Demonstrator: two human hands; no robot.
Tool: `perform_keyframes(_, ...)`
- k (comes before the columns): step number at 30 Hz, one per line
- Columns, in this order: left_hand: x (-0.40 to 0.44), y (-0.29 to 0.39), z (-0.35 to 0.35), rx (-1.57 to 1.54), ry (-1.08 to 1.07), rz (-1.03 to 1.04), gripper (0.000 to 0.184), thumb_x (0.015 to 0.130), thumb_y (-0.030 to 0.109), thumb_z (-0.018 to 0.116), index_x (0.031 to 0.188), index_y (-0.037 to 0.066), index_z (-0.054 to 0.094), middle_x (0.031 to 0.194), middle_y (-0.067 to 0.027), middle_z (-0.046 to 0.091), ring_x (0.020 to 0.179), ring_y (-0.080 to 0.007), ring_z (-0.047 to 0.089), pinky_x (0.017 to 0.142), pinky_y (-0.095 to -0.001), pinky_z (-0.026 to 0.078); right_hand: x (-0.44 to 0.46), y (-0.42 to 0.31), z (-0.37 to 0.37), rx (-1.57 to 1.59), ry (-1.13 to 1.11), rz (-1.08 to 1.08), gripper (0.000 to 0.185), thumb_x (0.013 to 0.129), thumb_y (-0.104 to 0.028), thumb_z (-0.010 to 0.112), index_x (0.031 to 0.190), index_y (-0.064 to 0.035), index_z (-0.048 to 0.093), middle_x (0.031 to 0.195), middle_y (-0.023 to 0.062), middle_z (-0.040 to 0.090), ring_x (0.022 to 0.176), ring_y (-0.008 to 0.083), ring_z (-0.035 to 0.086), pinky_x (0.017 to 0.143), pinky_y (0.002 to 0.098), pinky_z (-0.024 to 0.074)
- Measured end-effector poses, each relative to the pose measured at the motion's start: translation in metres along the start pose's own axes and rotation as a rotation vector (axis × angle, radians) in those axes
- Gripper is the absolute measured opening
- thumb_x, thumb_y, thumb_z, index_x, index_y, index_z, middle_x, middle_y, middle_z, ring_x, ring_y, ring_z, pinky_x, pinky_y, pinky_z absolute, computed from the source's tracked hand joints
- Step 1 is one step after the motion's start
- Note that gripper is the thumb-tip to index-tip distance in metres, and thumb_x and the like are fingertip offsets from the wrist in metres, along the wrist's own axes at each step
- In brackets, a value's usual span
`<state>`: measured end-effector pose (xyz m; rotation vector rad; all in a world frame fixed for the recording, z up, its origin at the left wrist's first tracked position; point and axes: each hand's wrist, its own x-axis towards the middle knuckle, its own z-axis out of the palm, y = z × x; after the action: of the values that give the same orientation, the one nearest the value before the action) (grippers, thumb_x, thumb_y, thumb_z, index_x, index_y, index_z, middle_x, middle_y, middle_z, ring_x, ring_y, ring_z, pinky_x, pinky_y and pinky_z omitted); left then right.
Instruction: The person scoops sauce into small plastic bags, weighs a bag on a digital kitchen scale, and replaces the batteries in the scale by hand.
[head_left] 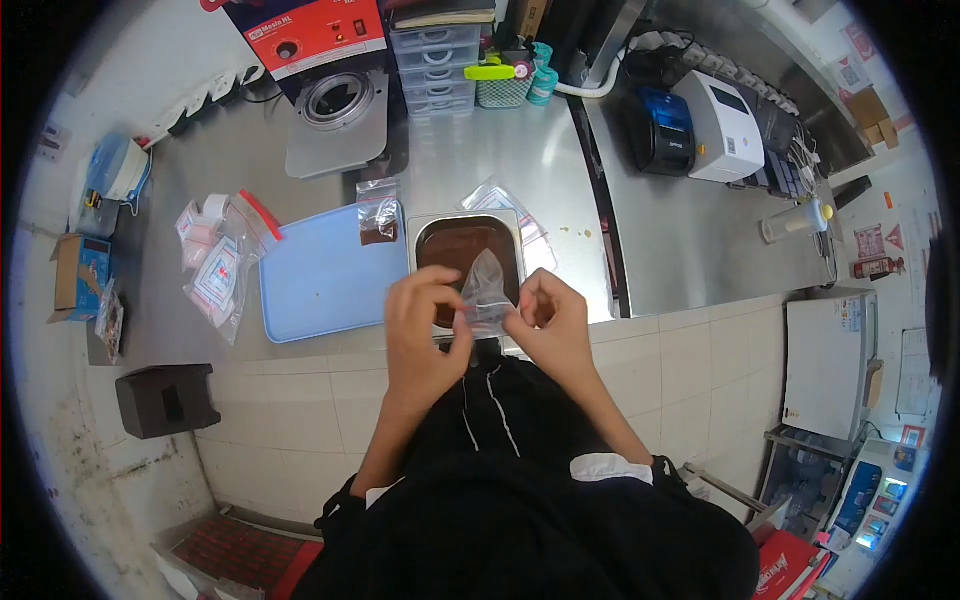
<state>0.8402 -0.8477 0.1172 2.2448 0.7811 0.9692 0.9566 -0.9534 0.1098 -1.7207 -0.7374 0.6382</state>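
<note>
Between my two hands is a small clear plastic zip bag [487, 284], held by its edge over the near side of a metal pan. My left hand [428, 312] pinches the bag's left side between thumb and fingers. On the other side, my right hand [550, 322] grips the right edge with curled fingers. Dark brown contents fill the metal pan [413, 235]. A filled zip bag [378, 212] with something brown at its bottom lies on the blue tray [325, 285], left of the pan. Flat printed plastic bags [530, 230] lie partly behind the pan.
A large bag of printed packets [218, 270] lies left of the tray. At the back stand a red sealing machine [318, 45], a drawer unit [437, 70] and a green basket [503, 92]. Two printers [720, 128] and a capped bottle [795, 222] occupy the right counter.
</note>
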Motion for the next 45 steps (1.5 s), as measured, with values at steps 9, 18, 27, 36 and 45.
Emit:
perform_keyframes(9,0.004,-0.008,0.005,-0.234,-0.369,0.245,0.058,0.054,0.023,0.079,0.104,0.009,0.054,0.102,-0.0052,0.059,0.101,-0.024,0.055,0.104,-0.0516,0.016,-0.01,-0.012,-0.001,0.582,-0.149,0.154,0.021,0.074,0.004,0.056,0.077,-0.0083,0.039,0.056,-0.0081,0.041,0.051,-0.0037,0.038,0.046,0.014,0.0257)
perform_keyframes(18,-0.015,-0.046,-0.009,-0.391,-0.019,-0.145,0.06,0.059,0.016,0.076,0.112,0.006,0.051,0.111,-0.0084,0.056,0.108,-0.0244,0.048,0.103,-0.0442,0.02,-0.024,0.056,-0.026,-0.724,-0.015,0.164,0.039,0.068,-0.018,0.075,0.095,-0.0055,0.049,0.072,0.0097,0.062,0.061,0.0213,0.059,0.058,0.0294,0.0472)
perform_keyframes(27,-0.014,-0.058,-0.02,-0.333,0.078,-0.213,0.059,0.063,0.006,0.072,0.117,0.002,0.047,0.112,-0.0119,0.054,0.108,-0.023,0.047,0.096,-0.0347,0.031,0.028,0.047,0.029,-0.113,-0.236,-0.156,0.02,0.074,-0.005,0.065,0.093,-0.0051,0.06,0.081,0.0088,0.057,0.069,0.0196,0.059,0.062,0.0286,0.0465)
perform_keyframes(36,-0.031,-0.07,-0.029,-0.211,0.058,-0.292,0.064,0.063,0.011,0.075,0.119,0.008,0.045,0.116,-0.0067,0.055,0.112,-0.0221,0.047,0.103,-0.0482,0.014,0.024,0.061,0.017,-0.14,-0.186,-0.371,0.013,0.081,-0.008,0.06,0.093,-0.0042,0.061,0.081,0.0089,0.063,0.07,0.0219,0.062,0.06,0.0289,0.049)
perform_keyframes(45,-0.037,-0.074,-0.029,-0.175,0.076,-0.306,0.059,0.06,0.011,0.076,0.113,0.008,0.05,0.116,-0.0068,0.055,0.112,-0.0235,0.045,0.102,-0.0412,0.02,-0.006,0.088,-0.001,0.527,-0.003,0.426,0.026,0.086,-0.023,0.058,0.1,-0.0012,0.059,0.09,0.0087,0.065,0.083,0.0148,0.065,0.052,0.0179,0.0464)
